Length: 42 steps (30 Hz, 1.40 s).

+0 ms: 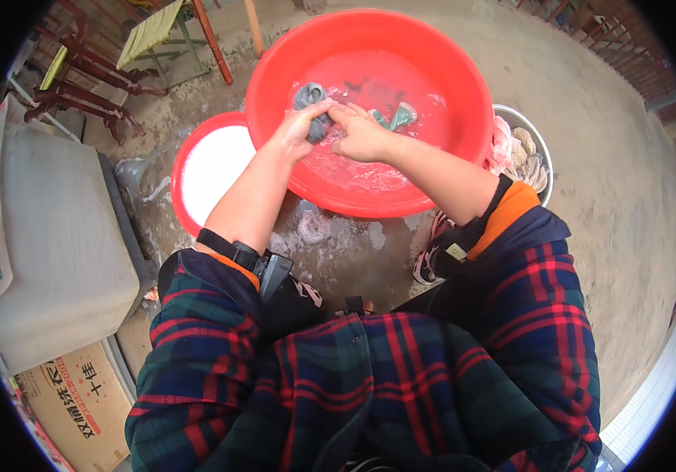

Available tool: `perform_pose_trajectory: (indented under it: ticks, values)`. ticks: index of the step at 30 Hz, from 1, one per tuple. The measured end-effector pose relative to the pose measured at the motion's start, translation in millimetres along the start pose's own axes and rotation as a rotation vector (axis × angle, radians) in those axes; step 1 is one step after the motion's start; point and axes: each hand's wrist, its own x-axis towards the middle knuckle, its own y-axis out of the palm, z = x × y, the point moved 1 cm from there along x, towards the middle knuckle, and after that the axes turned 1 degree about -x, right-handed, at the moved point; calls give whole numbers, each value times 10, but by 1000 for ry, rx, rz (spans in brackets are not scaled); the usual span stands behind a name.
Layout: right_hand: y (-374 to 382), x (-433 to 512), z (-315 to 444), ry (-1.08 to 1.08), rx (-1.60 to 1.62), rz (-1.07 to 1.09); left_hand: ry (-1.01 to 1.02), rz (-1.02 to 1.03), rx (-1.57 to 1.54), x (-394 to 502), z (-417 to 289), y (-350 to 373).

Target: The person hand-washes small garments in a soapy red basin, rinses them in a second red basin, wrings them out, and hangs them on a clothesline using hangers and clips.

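A bunched grey cloth (311, 94) is held in my left hand (298, 130) over the left side of a large red plastic basin (456, 65). Its lower end hangs below my fingers. Close against it is my right hand (364, 134), with its fingertips meeting my left thumb. Whether the right fingers also grip the cloth is hidden. Water fills the bottom of the basin. A green and white piece of cloth (402, 115) lies in the water beyond my right hand, and a dark cloth (373, 89) shows blurred under the surface.
Left of the basin stands a smaller red basin (180, 177) full of white suds. A metal bowl (544, 147) holding pink and beige cloths touches the right side. A grey covered box (66, 248), a cardboard sheet (78, 401) and a folding stool (150, 32) are at left. Wet concrete (350, 253) lies underfoot.
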Motion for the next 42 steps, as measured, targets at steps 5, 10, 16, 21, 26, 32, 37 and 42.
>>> perform_pose_trajectory:
  ticks: [5, 10, 16, 21, 26, 32, 37, 42]
  values:
    - [-221, -88, -225, -525, -486, -222, -217, 132, 189, -159, -119, -153]
    - [-30, -130, -469, -888, -462, -211, -467, 430, 301, -314, 129, 136]
    - [506, 108, -595, -394, -536, -1, -254, 196, 1099, 141, 341, 0]
    - [1267, 403, -977, 167, -54, 439, -96, 159, 1916, 734, 828, -493]
    - [1484, 847, -1563, 554, 546, 480, 256, 410, 1968, 1424, 682, -829]
    - [1200, 1032, -1436, 603, 574, 335, -135, 225, 1658, 1596, 529, -958]
    - [894, 851, -1169, -325, -143, 151, -632, -91, 585, 1009, 339, -993]
    - [395, 492, -654, -636, 49, 3, -1165, 211, -148, 171, 17, -351]
